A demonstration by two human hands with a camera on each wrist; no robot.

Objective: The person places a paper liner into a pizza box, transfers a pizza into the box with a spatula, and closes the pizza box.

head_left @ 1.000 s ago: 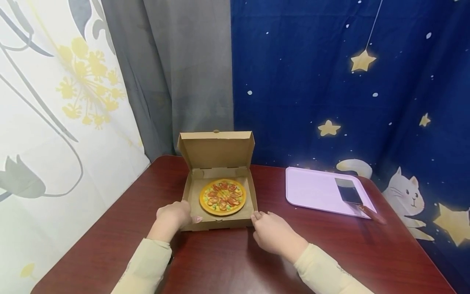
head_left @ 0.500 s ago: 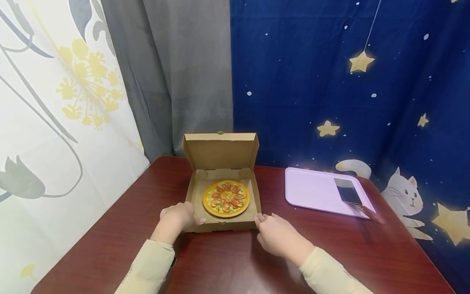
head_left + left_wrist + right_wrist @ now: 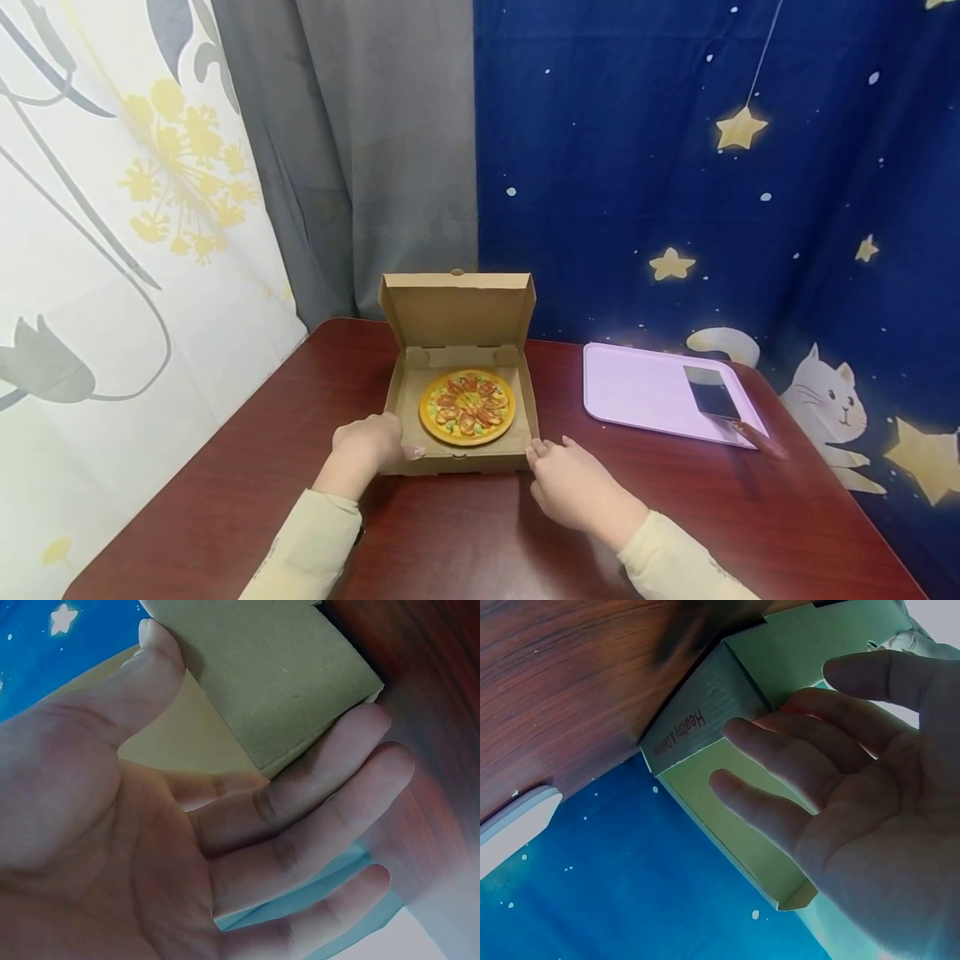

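Note:
A brown cardboard pizza box (image 3: 459, 317) stands on the table with its lid raised at the back. In it lies a round toy-like pizza (image 3: 467, 407) with a yellow rim and red and green toppings. My left hand (image 3: 369, 446) holds the box's front left corner, thumb over the edge; the left wrist view has the cardboard corner (image 3: 277, 682) between thumb and fingers. At the front right corner my right hand (image 3: 573, 485) holds the box. Its fingers lie along the printed side wall (image 3: 705, 712) in the right wrist view.
To the right a pink tray (image 3: 637, 392) lies on the dark red wooden table (image 3: 465, 542). On it rests a spatula (image 3: 712, 393) with a wide metal blade, its wooden handle reaching past the tray's edge. Grey, white and blue star-patterned curtains hang behind.
Both hands have slid the box, with the pizza in it, a little to the right across the table. The tray and spatula have stayed in place.

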